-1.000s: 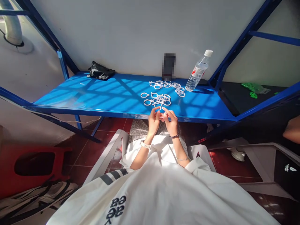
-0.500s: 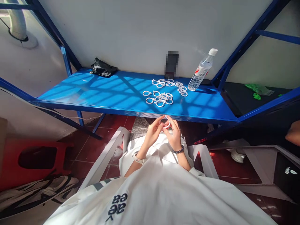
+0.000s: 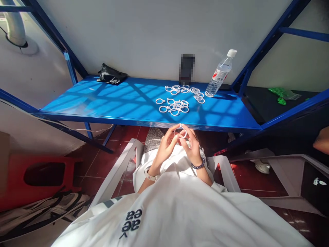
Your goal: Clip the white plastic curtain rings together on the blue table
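Note:
Both hands hold one white plastic ring (image 3: 180, 131) in front of my chest, just below the front edge of the blue shelf (image 3: 108, 103). My left hand (image 3: 164, 147) pinches its left side and my right hand (image 3: 191, 145) pinches its right side. On the shelf lie two loose groups of several white rings: a nearer pile (image 3: 174, 106) and a farther pile (image 3: 186, 91) close to the wall.
A clear water bottle (image 3: 220, 73) leans at the shelf's back right. A black bag (image 3: 111, 77) lies at the back left, a dark blurred object (image 3: 187, 68) against the wall. A red stool (image 3: 38, 175) stands on the floor to the left. Another person's hand (image 3: 322, 139) shows at the right edge.
My hands have dropped from the shelf's front edge to below it, toward my chest, carrying the ring. The ring now faces the camera as an open circle.

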Available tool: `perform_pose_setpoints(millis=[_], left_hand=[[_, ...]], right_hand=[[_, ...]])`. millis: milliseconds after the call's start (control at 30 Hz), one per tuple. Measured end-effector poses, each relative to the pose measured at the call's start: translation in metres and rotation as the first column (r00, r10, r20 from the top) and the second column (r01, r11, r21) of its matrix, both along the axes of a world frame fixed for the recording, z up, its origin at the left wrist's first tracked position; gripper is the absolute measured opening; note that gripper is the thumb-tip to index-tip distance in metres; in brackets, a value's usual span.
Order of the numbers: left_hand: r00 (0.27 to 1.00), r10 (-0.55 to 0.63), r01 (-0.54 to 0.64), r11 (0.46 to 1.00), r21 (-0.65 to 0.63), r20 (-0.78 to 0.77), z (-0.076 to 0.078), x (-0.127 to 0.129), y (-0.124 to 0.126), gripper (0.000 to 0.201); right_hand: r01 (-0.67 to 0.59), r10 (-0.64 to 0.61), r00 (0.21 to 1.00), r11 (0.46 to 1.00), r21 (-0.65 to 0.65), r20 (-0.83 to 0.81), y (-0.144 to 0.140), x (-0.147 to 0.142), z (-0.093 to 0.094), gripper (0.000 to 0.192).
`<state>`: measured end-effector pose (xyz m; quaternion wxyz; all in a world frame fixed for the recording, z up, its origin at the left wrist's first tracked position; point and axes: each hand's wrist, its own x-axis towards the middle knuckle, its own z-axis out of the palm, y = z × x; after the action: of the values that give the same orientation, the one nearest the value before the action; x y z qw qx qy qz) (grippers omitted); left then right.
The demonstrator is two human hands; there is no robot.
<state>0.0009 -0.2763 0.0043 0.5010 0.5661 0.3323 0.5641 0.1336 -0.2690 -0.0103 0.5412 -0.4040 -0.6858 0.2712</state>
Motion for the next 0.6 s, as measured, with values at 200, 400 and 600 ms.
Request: perform_pose_setpoints(millis=[200, 400, 600], left_hand=[[1.000, 0.000, -0.001, 0.999, -0.044, -0.012, 0.0022, -0.0057, -0.0077, 0.047], [0.994, 0.062, -0.063, 0.998, -0.002, -0.092, 0.0025, -0.0073, -0.0050, 0.042], [0.988, 0.094, -0.094, 0.996, 0.003, -0.122, 0.0020, -0.0035, -0.0074, 0.040]], right_hand=[[-0.041, 0.009, 0.980, 0.987, -0.155, -0.199, -0.0050, -0.0005, -0.0043, 0.039], [-0.064, -0.011, 0.940, 0.975, -0.210, -0.341, -0.0015, -0.0018, -0.0008, 0.032], [-0.081, -0.013, 0.912, 0.974, -0.210, -0.410, -0.0009, -0.0025, 0.0003, 0.025]])
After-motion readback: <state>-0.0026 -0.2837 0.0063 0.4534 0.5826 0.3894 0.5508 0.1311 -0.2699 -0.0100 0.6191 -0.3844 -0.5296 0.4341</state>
